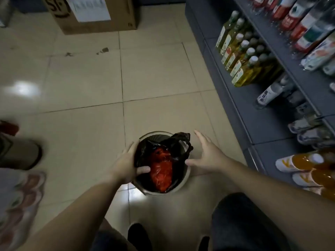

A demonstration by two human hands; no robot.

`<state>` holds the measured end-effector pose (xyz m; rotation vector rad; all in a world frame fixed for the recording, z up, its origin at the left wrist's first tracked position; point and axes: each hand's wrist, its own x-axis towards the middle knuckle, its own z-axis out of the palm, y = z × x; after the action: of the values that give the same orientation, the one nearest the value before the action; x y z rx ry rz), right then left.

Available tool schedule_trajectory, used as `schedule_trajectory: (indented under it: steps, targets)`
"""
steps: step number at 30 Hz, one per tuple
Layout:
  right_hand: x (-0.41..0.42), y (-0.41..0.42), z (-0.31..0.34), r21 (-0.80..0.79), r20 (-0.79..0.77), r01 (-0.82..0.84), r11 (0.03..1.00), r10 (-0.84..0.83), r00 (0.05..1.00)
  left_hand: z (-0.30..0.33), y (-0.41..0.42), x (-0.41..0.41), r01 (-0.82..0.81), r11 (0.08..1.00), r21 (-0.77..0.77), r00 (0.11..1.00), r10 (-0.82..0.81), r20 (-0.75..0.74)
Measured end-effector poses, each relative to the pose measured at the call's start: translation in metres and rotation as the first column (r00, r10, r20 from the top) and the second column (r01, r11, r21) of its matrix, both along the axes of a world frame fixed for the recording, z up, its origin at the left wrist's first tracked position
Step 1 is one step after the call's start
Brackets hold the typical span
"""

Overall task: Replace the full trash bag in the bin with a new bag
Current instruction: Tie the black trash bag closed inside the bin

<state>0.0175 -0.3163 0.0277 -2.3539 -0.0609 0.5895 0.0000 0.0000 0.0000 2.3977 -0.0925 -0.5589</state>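
Observation:
A small round bin (181,186) stands on the tiled floor just in front of my feet. It is lined with a black trash bag (178,142) whose edge is bunched up over the far right rim. Red plastic rubbish (161,169) fills the bag. My left hand (126,163) grips the bin's left rim, thumb hooked inside over the bag. To the right of the bin hovers my right hand (206,154), fingers spread, holding nothing and close to the rim. No new bag is in sight.
A dark grey shop shelf (253,113) runs along the right with oil bottles (239,57) and orange drinks (308,163). A cardboard box (94,15) sits on the floor at the back. Another person's shoe (20,153) stands at the left.

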Motion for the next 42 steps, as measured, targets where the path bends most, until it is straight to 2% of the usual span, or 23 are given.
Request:
schedule_trajectory:
  steps: [7,11,14,16,18,21,24,26,29,31,34,36,38,40,42]
  targets:
    - [0.021,0.033,-0.055,0.216,0.034,-0.136,0.967,0.132,0.991,-0.055,-0.014,0.001,-0.031,0.988,-0.152,0.989,0.053,0.141]
    - [0.019,0.06,-0.051,0.242,0.096,-0.187,0.952,0.168,0.981,-0.052,-0.032,0.002,-0.091,0.961,-0.261,0.971,0.143,0.189]
    - [0.02,0.074,-0.046,0.237,0.146,-0.17,0.956,0.138,0.98,-0.043,-0.04,0.006,-0.115,0.95,-0.289,0.952,0.189,0.242]
    - [0.024,0.08,-0.045,0.282,0.142,-0.111,0.953,0.073,0.987,-0.037,-0.041,0.006,-0.149,0.932,-0.332,0.955,0.222,0.195]
    - [0.028,0.085,-0.047,0.292,0.134,-0.038,0.956,-0.001,0.991,-0.034,-0.043,0.002,-0.257,0.871,-0.419,0.938,0.329,0.108]
    - [0.031,0.088,-0.047,0.232,0.14,0.005,0.973,-0.038,0.989,-0.033,-0.048,-0.001,-0.417,0.712,-0.565,0.875,0.482,-0.039]
    - [0.028,0.082,-0.047,0.339,0.156,0.1,0.935,-0.16,0.975,-0.028,-0.048,0.0,-0.519,0.545,-0.658,0.807,0.566,-0.168]
    - [0.021,0.077,-0.049,0.437,0.093,0.161,0.885,-0.223,0.97,-0.025,-0.049,-0.001,-0.539,0.498,-0.68,0.783,0.593,-0.187]
    - [0.012,0.077,-0.057,0.494,-0.044,0.248,0.833,-0.261,0.964,-0.023,-0.056,-0.004,-0.574,0.461,-0.677,0.758,0.611,-0.227]
    - [0.015,0.077,-0.056,0.514,-0.07,0.334,0.79,-0.349,0.934,-0.02,-0.057,-0.003,-0.557,0.467,-0.687,0.77,0.601,-0.216]
    - [0.02,0.071,-0.059,0.486,0.075,0.299,0.822,-0.38,0.922,-0.015,-0.05,-0.001,-0.533,0.532,-0.658,0.796,0.579,-0.177]
    - [0.018,0.068,-0.065,0.416,0.021,0.271,0.868,-0.307,0.951,-0.013,-0.045,-0.004,-0.544,0.524,-0.656,0.806,0.543,-0.235]
    - [0.012,0.068,-0.073,0.475,-0.118,0.271,0.837,-0.244,0.962,-0.013,-0.043,-0.009,-0.528,0.514,-0.676,0.834,0.464,-0.298]
    - [0.013,0.069,-0.083,0.638,-0.216,0.317,0.702,-0.233,0.948,-0.016,-0.041,-0.011,-0.481,0.645,-0.594,0.873,0.415,-0.256]
    - [0.016,0.07,-0.087,0.67,-0.244,0.373,0.642,-0.285,0.927,-0.02,-0.038,-0.01,-0.362,0.841,-0.401,0.928,0.367,-0.068]
